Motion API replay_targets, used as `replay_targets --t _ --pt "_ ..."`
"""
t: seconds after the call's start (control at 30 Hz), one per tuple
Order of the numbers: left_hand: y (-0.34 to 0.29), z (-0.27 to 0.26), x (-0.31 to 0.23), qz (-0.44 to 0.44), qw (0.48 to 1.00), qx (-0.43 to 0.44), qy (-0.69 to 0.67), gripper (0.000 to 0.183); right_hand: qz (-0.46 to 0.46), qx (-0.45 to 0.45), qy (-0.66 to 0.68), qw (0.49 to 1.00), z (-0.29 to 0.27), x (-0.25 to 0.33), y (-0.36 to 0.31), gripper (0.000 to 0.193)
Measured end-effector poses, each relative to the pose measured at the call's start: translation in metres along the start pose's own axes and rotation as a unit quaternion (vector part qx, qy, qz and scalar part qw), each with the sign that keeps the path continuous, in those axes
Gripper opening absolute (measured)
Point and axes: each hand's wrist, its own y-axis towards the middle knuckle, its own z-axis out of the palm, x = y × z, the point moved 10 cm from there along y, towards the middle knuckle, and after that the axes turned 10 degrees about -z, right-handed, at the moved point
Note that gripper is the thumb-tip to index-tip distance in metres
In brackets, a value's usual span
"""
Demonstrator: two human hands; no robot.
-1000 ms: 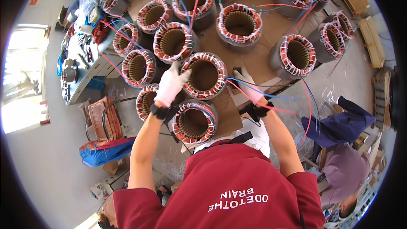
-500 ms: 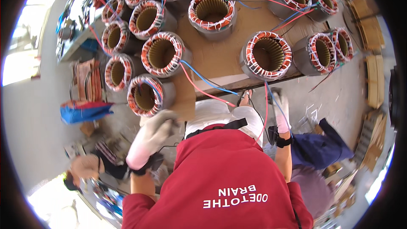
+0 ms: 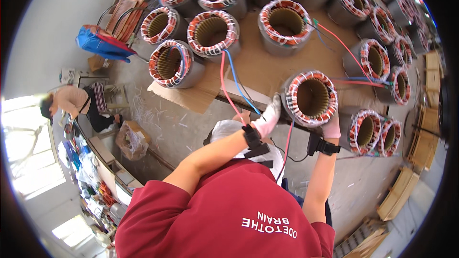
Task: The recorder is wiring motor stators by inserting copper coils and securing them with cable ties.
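A motor stator (image 3: 311, 98), a grey steel cylinder with orange windings laced in white cord, stands at the near edge of the cardboard-covered table. My left hand (image 3: 268, 118), in a pale glove with dark fingertips, grips its left side. On the stator's near right side is my right hand (image 3: 331, 127), also gloved; its fingers are mostly hidden behind the housing. A pink lead (image 3: 288, 147) hangs from the stator toward my lap. Left of it, another stator (image 3: 213, 32) trails pink and blue leads past my left wrist.
Several more stators crowd the table's far side, and a pair (image 3: 366, 132) stands at the right. Cardboard (image 3: 253, 69) covers the tabletop. A blue and red bag (image 3: 103, 43) lies beyond the table's left end. Another person (image 3: 76, 100) bends at a bench far left.
My view has turned, shifting the table scene. My left hand has moved right, from beside the left stators to the near one. My right hand has come up against that same stator.
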Motion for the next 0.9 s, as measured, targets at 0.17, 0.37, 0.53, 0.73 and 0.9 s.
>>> replay_targets --t 0.17,0.37,0.53,0.73,0.9 --pt "0.040 -0.034 0.010 0.084 0.984 -0.150 0.046 0.062 0.042 0.012 0.118 0.992 0.019 0.015 0.011 0.040" --pt "-0.034 -0.030 -0.056 0.101 0.987 -0.109 0.061 0.053 0.041 0.061 0.107 0.992 0.053 0.021 0.024 0.039" --pt "-0.060 -0.079 -0.075 0.100 0.973 -0.078 -0.191 0.040 0.135 0.103 0.382 0.908 0.141 0.014 0.048 0.042" --pt "-0.095 -0.168 -0.070 0.156 0.963 -0.107 -0.193 0.036 0.276 0.108 0.344 0.891 0.247 0.007 0.070 0.045" --pt "-0.115 -0.186 -0.052 0.180 0.952 -0.210 -0.127 0.031 0.296 0.182 0.350 0.870 0.284 0.005 0.090 0.038"
